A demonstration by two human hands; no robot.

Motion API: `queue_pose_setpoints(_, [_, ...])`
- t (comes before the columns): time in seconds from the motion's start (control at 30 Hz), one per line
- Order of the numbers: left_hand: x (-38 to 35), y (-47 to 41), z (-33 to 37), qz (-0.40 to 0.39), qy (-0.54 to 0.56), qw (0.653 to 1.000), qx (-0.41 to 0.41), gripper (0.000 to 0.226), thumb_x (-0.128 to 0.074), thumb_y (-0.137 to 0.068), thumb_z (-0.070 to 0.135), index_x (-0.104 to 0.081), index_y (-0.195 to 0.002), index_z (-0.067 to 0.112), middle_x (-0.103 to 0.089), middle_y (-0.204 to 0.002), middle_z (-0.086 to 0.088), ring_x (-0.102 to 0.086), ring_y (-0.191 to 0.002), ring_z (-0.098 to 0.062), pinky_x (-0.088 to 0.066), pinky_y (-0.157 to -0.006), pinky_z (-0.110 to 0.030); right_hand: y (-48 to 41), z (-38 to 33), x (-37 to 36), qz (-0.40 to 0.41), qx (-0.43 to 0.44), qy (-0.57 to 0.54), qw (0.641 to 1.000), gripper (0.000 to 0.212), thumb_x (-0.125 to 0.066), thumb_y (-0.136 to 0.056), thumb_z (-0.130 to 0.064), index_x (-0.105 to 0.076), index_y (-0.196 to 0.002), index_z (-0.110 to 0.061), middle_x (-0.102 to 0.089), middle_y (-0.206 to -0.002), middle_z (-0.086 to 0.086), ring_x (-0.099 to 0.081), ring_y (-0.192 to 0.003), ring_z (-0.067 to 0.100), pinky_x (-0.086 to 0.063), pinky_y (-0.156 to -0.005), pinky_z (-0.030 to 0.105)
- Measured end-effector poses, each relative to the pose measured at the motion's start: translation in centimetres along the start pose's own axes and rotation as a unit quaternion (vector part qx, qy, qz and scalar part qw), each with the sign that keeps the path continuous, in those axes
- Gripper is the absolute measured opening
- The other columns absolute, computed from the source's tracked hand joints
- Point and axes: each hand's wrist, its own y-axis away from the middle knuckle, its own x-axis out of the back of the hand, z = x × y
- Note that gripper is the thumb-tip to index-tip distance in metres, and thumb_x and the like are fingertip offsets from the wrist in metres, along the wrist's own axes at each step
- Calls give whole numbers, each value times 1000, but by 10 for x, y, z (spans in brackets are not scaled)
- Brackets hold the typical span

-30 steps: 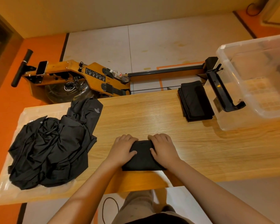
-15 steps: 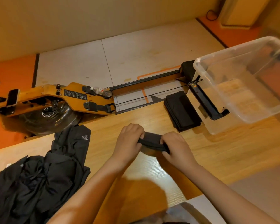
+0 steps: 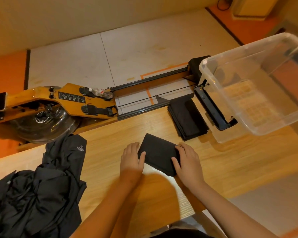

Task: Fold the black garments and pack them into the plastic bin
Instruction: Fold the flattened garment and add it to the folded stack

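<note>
A small folded black garment [image 3: 157, 154] lies flat on the wooden table [image 3: 230, 170]. My left hand [image 3: 131, 157] holds its left edge, thumb on top of the cloth. My right hand [image 3: 187, 160] holds its right edge with the thumb on top too. A stack of folded black garments [image 3: 187, 117] sits further back, beside the clear plastic bin [image 3: 258, 93]. The bin stands at the right with nothing black inside. A heap of unfolded black garments [image 3: 36, 191] covers the table's left end.
A wooden rowing machine [image 3: 58, 103] with a water tank and a rail lies on the floor behind the table. A black handle piece [image 3: 213, 107] runs along the bin's left side. The table's near edge is just below my forearms.
My hands lifted the folded garment off the table, carried it further back and to the right, and set it down flat. The view swung right toward the bin.
</note>
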Motion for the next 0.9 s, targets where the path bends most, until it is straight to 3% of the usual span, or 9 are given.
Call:
queue_pose_setpoints(0.13, [-1, -22, 27, -76, -53, 989, 113, 60, -61, -91, 41, -39, -139, 12, -48, -135, -6, -43, -126, -22, -43, -102, -35, -24, 4, 7, -59, -37, 23, 997, 38, -57, -92, -28, -53, -128, -16, -58, -120, 2, -50, -114, 19, -40, -98, 33])
queue_pose_setpoints(0.23, [-4, -31, 33, -100, -59, 981, 153, 56, -71, -84, 36, -44, -126, 11, -57, -119, -6, -55, -110, -23, -51, -88, -36, -29, 5, 7, -88, -55, 31, 994, 36, -57, -91, -30, -55, -124, -17, -57, -118, 1, -47, -113, 18, -41, -96, 31])
queue_pose_setpoints(0.37, [-2, -40, 34, -174, 0, 968, 183, 36, -72, -83, 29, -52, -108, 13, -61, -106, -4, -59, -94, -21, -50, -76, -33, -30, 7, 10, -121, -68, -15, 990, 15, -59, -87, -24, -58, -99, -15, -53, -103, 1, -46, -103, 18, -41, -85, 27])
queue_pose_setpoints(0.43, [2, -43, 32, -192, 49, 964, 179, 29, -73, -81, 26, -56, -101, 12, -63, -101, -3, -60, -89, -18, -51, -74, -32, -24, 9, 16, -126, -96, -104, 982, 10, -61, -84, -20, -53, -88, -15, -52, -94, -1, -48, -93, 16, -41, -75, 25])
queue_pose_setpoints(0.53, [16, -55, 39, -200, 128, 962, 136, 28, -71, -83, 26, -61, -100, 7, -66, -95, -10, -63, -88, -21, -52, -76, -35, -20, 10, 33, -123, -175, -296, 931, 11, -61, -88, -13, -51, -85, -13, -56, -84, 2, -55, -79, 14, -42, -63, 20])
queue_pose_setpoints(0.6, [27, -70, 52, -209, 171, 958, 100, 32, -68, -87, 28, -61, -104, 1, -66, -98, -13, -63, -89, -21, -51, -75, -32, -23, 8, 46, -94, -209, -386, 894, 9, -60, -91, -11, -52, -87, -13, -57, -87, 3, -57, -81, 13, -44, -64, 19])
queue_pose_setpoints(0.7, [38, -104, 81, -226, 249, 939, 70, 20, -64, -91, 25, -61, -97, 7, -66, -91, -4, -61, -75, -7, -48, -59, -15, -35, 5, 60, -16, -246, -464, 851, 8, -61, -92, -16, -57, -98, -19, -62, -100, 1, -60, -94, 10, -50, -71, 20])
queue_pose_setpoints(0.77, [38, -130, 102, -243, 280, 927, 53, 14, -63, -92, 26, -61, -96, 12, -66, -88, -2, -60, -67, -5, -45, -50, -15, -48, 6, 69, 22, -269, -505, 820, 11, -61, -92, -18, -59, -103, -20, -63, -103, -1, -62, -97, 12, -53, -77, 26])
queue_pose_setpoints(0.9, [16, -173, 134, -234, 330, 913, 42, 22, -63, -92, 21, -61, -109, 6, -64, -95, -5, -61, -76, -9, -47, -50, -13, -83, 17, 70, 88, -379, -537, 749, 41, -69, -87, -27, -58, -119, -5, -63, -112, 2, -59, -108, 20, -49, -95, 36])
